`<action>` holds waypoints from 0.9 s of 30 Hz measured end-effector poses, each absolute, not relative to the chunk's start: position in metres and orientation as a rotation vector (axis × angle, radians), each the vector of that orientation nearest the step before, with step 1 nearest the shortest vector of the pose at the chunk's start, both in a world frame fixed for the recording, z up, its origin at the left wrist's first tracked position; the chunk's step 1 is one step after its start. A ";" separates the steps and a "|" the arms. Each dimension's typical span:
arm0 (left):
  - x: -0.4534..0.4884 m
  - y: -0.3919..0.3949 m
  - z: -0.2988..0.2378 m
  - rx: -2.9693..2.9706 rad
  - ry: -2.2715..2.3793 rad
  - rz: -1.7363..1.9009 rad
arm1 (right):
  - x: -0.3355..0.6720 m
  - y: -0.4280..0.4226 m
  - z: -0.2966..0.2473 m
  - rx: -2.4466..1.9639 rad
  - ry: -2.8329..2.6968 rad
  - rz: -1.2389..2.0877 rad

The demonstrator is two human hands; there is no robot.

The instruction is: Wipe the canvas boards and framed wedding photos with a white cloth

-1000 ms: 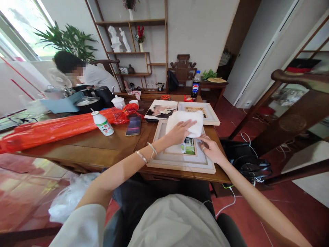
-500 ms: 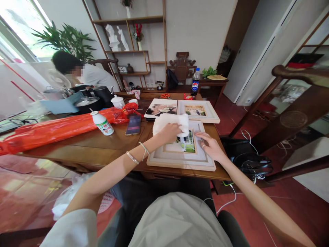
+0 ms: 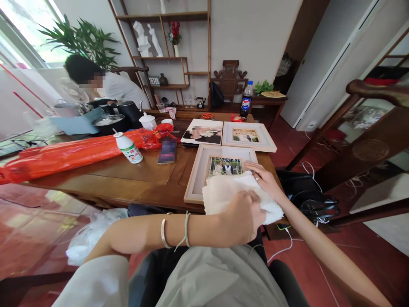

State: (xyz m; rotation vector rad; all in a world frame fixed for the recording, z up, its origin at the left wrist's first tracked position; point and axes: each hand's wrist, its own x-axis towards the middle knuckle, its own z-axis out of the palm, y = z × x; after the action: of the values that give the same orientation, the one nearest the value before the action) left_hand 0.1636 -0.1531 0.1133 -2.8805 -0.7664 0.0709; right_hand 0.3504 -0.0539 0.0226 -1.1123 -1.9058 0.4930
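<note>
A white cloth (image 3: 223, 192) is bunched under my left hand (image 3: 241, 217), whose fingers are closed on it. It covers the near right part of a pale wooden picture frame (image 3: 192, 187) lying flat at the table's front edge. A photo of two people (image 3: 227, 166) shows in the middle of this frame. My right hand (image 3: 268, 181), with a ring, rests on the frame's right side with its fingers stretched out. Part of that hand is behind the cloth. Touching the far side are a second framed picture (image 3: 266, 138) and a flat photo print (image 3: 204, 130).
Left on the wooden table (image 3: 153, 181) are a phone (image 3: 167, 151), a white drink bottle (image 3: 128, 149) and a long red plastic-wrapped bundle (image 3: 76, 155). A cola bottle (image 3: 246, 100) and orange scissors (image 3: 207, 115) stand farther back. Another person (image 3: 124, 91) sits at the far left.
My left hand has swept the cloth from the frame's far left corner towards me, to its near right corner. The photo's upper part is now uncovered. My right hand stays about where it was.
</note>
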 end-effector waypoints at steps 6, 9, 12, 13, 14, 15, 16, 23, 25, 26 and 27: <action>0.156 -0.133 0.104 -2.855 -0.947 0.120 | 0.348 -0.054 0.023 -1.119 -1.887 0.491; 0.143 -0.098 0.094 -2.760 -1.134 0.057 | 0.348 -0.053 0.021 -1.109 -1.905 0.478; 0.129 -0.053 0.089 -2.661 -1.226 -0.011 | 0.348 -0.052 0.020 -1.100 -1.918 0.453; 0.126 -0.038 0.088 -2.636 -1.216 -0.041 | 0.349 -0.052 0.019 -1.103 -1.923 0.445; 0.123 -0.025 0.086 -2.613 -1.205 -0.071 | 0.349 -0.052 0.019 -1.108 -1.930 0.441; 0.121 -0.014 0.085 -2.595 -1.188 -0.098 | 0.349 -0.052 0.018 -1.113 -1.937 0.437; 0.120 -0.005 0.082 -2.584 -1.168 -0.119 | 0.349 -0.052 0.018 -1.117 -1.944 0.435; 0.131 -0.022 0.075 -2.716 -1.030 -0.051 | 0.349 -0.052 0.018 -1.141 -1.922 0.442; 0.132 -0.046 0.082 -2.782 -1.014 -0.020 | 0.349 -0.052 0.019 -1.137 -1.911 0.453; 0.133 -0.060 0.086 -2.815 -1.005 -0.006 | 0.349 -0.053 0.019 -1.134 -1.906 0.458; 0.132 -0.074 0.091 -2.847 -0.990 0.010 | 0.349 -0.053 0.020 -1.132 -1.901 0.463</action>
State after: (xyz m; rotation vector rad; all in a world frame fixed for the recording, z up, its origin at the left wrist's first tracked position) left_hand 0.1320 -0.0745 0.0912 -2.8474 -0.9904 0.0102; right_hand 0.3489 -0.0531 0.0197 -1.1316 -1.9008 0.4633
